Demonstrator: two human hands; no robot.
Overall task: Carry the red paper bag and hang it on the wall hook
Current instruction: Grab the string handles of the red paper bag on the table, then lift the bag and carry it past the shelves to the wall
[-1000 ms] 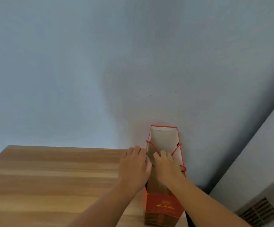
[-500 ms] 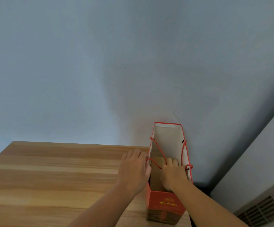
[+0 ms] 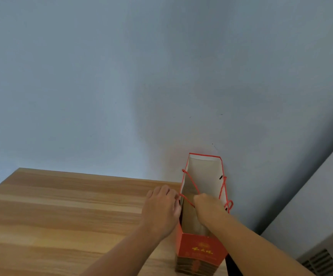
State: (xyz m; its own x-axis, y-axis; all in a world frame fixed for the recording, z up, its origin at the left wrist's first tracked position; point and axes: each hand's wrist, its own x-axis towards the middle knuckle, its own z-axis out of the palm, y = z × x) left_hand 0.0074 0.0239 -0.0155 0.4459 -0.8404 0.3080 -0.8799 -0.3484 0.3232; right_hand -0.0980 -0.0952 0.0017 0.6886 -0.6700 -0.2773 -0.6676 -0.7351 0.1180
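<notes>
The red paper bag (image 3: 198,249) stands upright at the right end of the wooden table (image 3: 62,216), against the wall, its white-lined mouth open. Red cord handles hang across the opening. My left hand (image 3: 162,208) rests against the bag's left side, fingers pinching the left cord near the rim. My right hand (image 3: 207,206) is closed over the opening, gripping the red cord handles. No wall hook is in view.
A plain pale blue wall (image 3: 141,76) fills the upper view. At the right, a white unit with a vent grille (image 3: 321,261) stands beside the table, with a dark gap between them.
My right hand has shifted back and closed on the cord handles over the bag's mouth. The view has tilted slightly and the bag's opening has spread wider.
</notes>
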